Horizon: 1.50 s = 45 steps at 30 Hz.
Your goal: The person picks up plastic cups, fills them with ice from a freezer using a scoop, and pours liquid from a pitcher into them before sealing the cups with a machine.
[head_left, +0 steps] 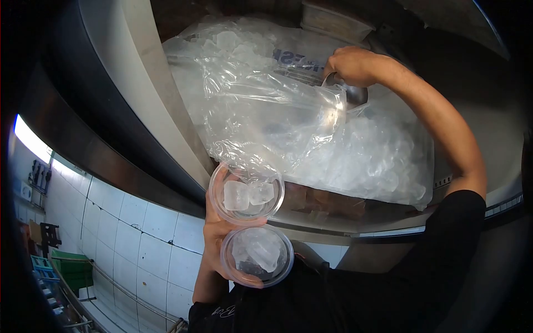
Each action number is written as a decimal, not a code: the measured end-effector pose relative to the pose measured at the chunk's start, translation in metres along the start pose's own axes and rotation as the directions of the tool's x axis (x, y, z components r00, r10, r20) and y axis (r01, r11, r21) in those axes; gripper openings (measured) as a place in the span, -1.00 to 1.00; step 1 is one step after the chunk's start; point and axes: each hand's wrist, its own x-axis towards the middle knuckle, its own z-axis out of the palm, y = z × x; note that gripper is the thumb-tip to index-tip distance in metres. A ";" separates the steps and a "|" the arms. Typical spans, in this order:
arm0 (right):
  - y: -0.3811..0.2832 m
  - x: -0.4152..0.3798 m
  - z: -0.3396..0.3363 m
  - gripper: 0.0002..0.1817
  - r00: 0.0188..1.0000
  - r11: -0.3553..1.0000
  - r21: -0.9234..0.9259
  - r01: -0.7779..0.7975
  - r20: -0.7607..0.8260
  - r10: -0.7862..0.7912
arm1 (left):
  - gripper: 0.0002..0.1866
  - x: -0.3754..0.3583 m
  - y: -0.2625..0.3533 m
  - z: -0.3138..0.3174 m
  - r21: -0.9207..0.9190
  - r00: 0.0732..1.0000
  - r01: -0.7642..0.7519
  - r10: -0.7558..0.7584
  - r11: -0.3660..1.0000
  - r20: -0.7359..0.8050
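My left hand is wrapped round two clear plastic cups, one above the other in the head view. The upper cup has a few large ice pieces in it, and the lower cup also contains ice. My right hand grips a metal scoop inside a large clear plastic bag. Ice fills much of this bag, whose loose plastic hangs close to the upper cup. The scoop's handle is mostly hidden by my fingers.
The bag lies inside a freezer-like compartment with a pale edge on the left. A lidded plastic container sits at the back. White floor tiles and a green bin show at lower left.
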 end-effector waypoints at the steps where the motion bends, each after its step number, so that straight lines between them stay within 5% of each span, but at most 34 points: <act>1: 0.001 0.003 0.004 -0.58 0.999 1.000 0.008 0.024 -0.027 -0.024 | -0.16 0.000 0.003 0.006 -0.054 0.994 0.088 -0.092 0.995 -0.066; 3: -0.002 0.010 0.016 -0.60 0.995 0.997 0.026 0.073 -0.073 -0.071 | -0.17 0.001 0.008 0.016 -0.147 0.968 0.185 -0.206 0.972 -0.145; 6: -0.029 0.013 0.011 -0.64 0.999 0.990 -0.131 0.043 0.037 -0.038 | -0.19 -0.006 -0.005 0.006 -0.099 0.980 0.173 -0.181 0.980 -0.087; 9: -0.022 0.010 0.005 -0.65 0.986 0.988 -0.023 0.154 -0.067 -0.156 | -0.24 -0.001 0.001 0.007 -0.121 0.978 0.195 -0.202 0.973 -0.047; 15: -0.003 0.022 0.028 -0.75 0.943 0.962 0.113 0.249 -0.254 -0.215 | -0.18 0.000 -0.013 -0.004 -0.057 0.965 -0.125 0.135 0.991 0.224; 17: 0.003 0.026 0.027 -0.75 0.944 0.961 0.171 0.218 -0.286 -0.163 | 0.04 0.005 -0.017 -0.005 -0.175 0.986 0.104 -0.079 0.979 0.147; 18: 0.002 0.025 0.028 -0.75 0.946 0.958 0.204 0.201 -0.296 -0.135 | 0.16 0.006 -0.019 -0.003 -0.319 0.952 0.304 -0.300 0.898 0.063; 20: -0.015 0.019 0.028 -0.78 0.958 0.962 0.168 0.214 -0.229 -0.173 | 0.35 0.005 -0.029 -0.003 -0.462 0.880 0.426 -0.476 0.778 0.010; 23: -0.026 0.015 0.022 -0.82 0.978 0.971 0.152 0.186 -0.126 -0.168 | 0.45 0.001 -0.038 -0.006 -0.447 0.905 0.374 -0.424 0.812 -0.013; 27: -0.020 0.019 0.011 -0.85 0.935 0.887 0.320 0.332 -0.235 -0.265 | 0.40 0.009 -0.026 0.000 -0.453 0.881 0.403 -0.471 0.795 -0.042; 30: -0.034 0.020 0.012 -0.77 0.966 0.965 0.030 0.259 -0.003 -0.259 | 0.25 0.010 -0.025 0.000 -0.459 0.865 0.422 -0.499 0.782 -0.056; 33: -0.026 0.029 0.023 -0.78 0.950 0.954 -0.074 0.289 -0.098 -0.296 | 0.07 -0.001 -0.025 -0.006 -0.389 0.858 0.442 -0.507 0.808 -0.079; 40: -0.017 0.030 0.025 -0.79 0.919 0.908 0.158 0.389 -0.138 -0.370 | -0.33 -0.020 -0.051 -0.036 -0.031 0.742 0.608 -0.582 0.793 -0.332; 42: -0.017 0.036 0.029 -0.78 0.923 0.904 0.194 0.381 -0.140 -0.359 | -0.44 -0.015 -0.034 -0.027 -0.078 0.904 0.419 -0.424 0.904 -0.057; 45: -0.035 0.018 -0.003 -0.75 0.958 0.888 0.370 0.273 -0.022 -0.286 | -0.37 -0.011 -0.024 -0.019 -0.142 0.945 0.327 -0.320 0.934 0.072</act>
